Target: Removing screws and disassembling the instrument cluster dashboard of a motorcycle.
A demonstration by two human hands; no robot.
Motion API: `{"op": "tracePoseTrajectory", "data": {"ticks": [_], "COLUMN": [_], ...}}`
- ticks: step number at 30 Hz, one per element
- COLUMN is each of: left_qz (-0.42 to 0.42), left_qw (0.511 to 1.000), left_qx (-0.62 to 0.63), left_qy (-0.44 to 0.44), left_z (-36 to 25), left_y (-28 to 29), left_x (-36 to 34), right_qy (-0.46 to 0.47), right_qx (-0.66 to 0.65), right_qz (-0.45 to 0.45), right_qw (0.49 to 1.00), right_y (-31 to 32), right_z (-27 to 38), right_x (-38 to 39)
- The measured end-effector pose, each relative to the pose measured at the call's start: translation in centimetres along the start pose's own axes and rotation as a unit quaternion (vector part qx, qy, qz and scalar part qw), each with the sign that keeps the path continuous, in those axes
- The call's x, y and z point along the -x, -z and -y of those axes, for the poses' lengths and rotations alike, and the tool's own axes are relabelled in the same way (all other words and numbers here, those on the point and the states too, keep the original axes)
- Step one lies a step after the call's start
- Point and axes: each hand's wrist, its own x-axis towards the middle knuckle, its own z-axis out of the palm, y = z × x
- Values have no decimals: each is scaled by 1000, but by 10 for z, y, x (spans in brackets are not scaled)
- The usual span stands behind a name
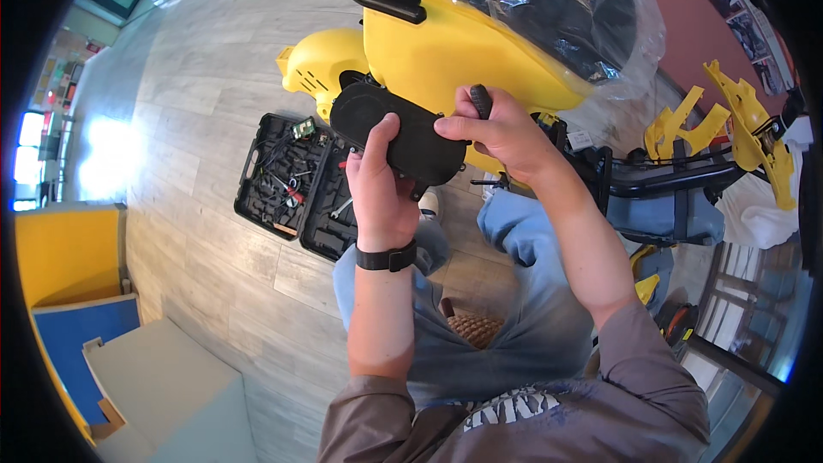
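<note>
Nearest, toward 6 o'clock from the black cover [424, 141], a grey-brown shirt [566, 429] and blue jeans [549, 291] are worn by the person; toward 5 o'clock, something woven and brown [474, 332] can be seen between the legs. A black wristband [386, 258] is worn on the left wrist.

The cover, a long plate with rounded ends, is held out in front of the body, its length running from 10 to 4 o'clock. It is grasped by the left hand [381, 189], whose thumb is laid across the upper face while the fingers are tucked below. In the right hand [506, 133] a dark tool handle [482, 102] is clenched, and the thumb is set against the cover's right edge; the handle's other end is hidden.

Toward 8 o'clock an open toolbox [246, 178] is set on the wood-patterned floor [206, 291], with tools and a small green circuit board [303, 129] held in it.

Just beyond the cover, a yellow body panel [429, 43] is seen at 1 o'clock and a slotted yellow housing [326, 60] between 10 and 11; whether either is touched by it cannot be told. Toward 2 o'clock, a black seat is wrapped in clear plastic [549, 0].

Farther off, yellow brackets [754, 133] are seen at 3 o'clock, and a yellow partition [69, 249] at 8.
</note>
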Motion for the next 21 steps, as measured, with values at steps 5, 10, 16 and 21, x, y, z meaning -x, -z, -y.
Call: {"op": "tracePoseTrajectory", "data": {"ticks": [5,10,16,21], "left_qz": [13,26,29,86], "left_qw": [998,991,990,989], "left_qx": [-27,-103,-112,-111], "left_qy": [-54,-80,-74,-34], "left_z": [-5,-11,-33,-45], "left_y": [2,3,5,8], "left_x": [0,-2,4,7], "right_qy": [50,75,-33,-45], "right_qx": [-57,-72,-133,-156], "right_qz": [-16,-35,-10,10], "right_qw": [997,994,991,987], "right_y": [-14,-25,-27,-23], "right_z": [-6,-15,5,2], "right_x": [-1,-1,7,9]}}
